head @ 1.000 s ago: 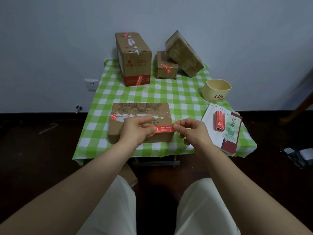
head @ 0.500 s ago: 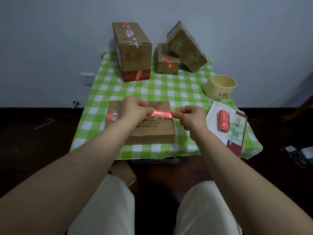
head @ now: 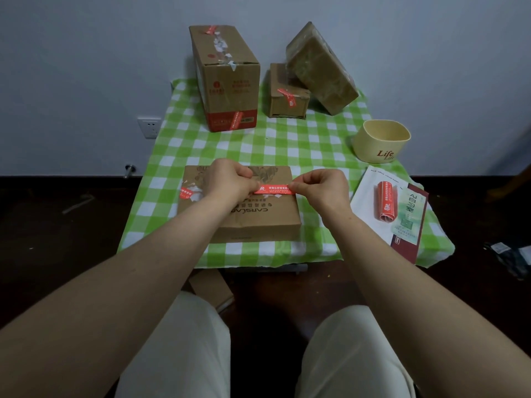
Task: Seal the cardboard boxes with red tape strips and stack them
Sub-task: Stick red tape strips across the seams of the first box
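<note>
Item one, as I log it from my remote station: flat box (head: 258, 222), near edge of the checked table (head: 287, 139), lid up, one red seal (head: 185, 192) already on its left side. Item two: red tape strip (head: 274, 190), held taut and level just over the flat box's top, towards its right edge; I cannot tell whether it touches the cardboard yet. Left hand (head: 230, 180): fingers curled, pinching the strip's left end. Right hand (head: 324, 188): thumb and fingers pinching the right end. Item three: tall box (head: 227, 79), far side, red strips at its top and low on its front. Item four: small box (head: 287, 96), one red strip across its front. Item five: wrapped box (head: 321, 67), tilted and leaning on the small box, no red strip visible. Spare strips (head: 386, 201) lie rolled on a booklet (head: 408, 225) to the right, near a cream cup (head: 380, 140). My judgement: sealing is well along, with this strip to press down and the wrapped box possibly unsealed; stacking has not begun.
</note>
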{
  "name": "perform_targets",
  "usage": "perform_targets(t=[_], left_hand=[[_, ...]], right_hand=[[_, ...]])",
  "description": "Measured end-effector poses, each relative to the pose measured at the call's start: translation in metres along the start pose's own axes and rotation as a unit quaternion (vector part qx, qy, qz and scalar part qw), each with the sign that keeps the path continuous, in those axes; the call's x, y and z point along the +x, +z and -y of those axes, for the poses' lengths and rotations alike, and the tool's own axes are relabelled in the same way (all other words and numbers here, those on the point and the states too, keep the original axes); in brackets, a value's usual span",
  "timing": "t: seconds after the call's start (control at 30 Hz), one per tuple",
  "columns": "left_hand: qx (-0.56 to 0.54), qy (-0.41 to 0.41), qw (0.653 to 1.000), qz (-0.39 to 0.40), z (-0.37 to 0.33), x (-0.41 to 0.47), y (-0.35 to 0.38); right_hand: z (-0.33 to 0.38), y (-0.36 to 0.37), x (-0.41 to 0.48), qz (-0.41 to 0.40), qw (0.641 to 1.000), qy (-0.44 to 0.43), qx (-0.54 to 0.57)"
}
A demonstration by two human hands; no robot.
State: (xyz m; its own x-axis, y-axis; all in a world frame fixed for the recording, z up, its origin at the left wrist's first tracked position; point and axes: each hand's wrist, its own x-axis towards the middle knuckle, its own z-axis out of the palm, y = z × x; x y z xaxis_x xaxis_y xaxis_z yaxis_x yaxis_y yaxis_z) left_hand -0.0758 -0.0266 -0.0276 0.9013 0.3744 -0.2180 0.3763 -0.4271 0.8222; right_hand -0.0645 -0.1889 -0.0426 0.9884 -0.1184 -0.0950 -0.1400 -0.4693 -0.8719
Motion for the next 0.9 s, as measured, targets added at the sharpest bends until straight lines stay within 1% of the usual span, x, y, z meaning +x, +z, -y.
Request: perform_targets(t=[0.5, 0.6, 0.67, 0.77, 0.83, 0.9], left_hand=[[0.038, 0.016, 0.999, 0.002, 0.003, 0.002, 0.001], [0.051, 0.022, 0.998, 0.002, 0.002, 0.001, 0.002], [0.063, 0.029, 0.998, 0.001, 0.001, 0.0, 0.002], [0.097, 0.045, 0.994, -0.003, 0.0, -0.002, 0.001], [0.117, 0.066, 0.991, -0.01, -0.001, -0.004, 0.001], [0.156, 0.094, 0.983, -0.023, -0.002, -0.007, 0.002]], right_hand=[[0.002, 0.003, -0.002, -0.005, 0.998, 0.008, -0.057], [-0.002, 0.005, 0.0, -0.005, 0.999, 0.008, -0.053], [-0.004, 0.006, -0.001, -0.005, 1.0, 0.019, -0.018], [-0.008, 0.007, -0.005, 0.015, 0.995, 0.058, 0.075], [-0.008, 0.004, -0.007, 0.009, 0.989, 0.089, 0.119], [-0.01, -0.001, -0.007, -0.008, 0.986, 0.103, 0.134]])
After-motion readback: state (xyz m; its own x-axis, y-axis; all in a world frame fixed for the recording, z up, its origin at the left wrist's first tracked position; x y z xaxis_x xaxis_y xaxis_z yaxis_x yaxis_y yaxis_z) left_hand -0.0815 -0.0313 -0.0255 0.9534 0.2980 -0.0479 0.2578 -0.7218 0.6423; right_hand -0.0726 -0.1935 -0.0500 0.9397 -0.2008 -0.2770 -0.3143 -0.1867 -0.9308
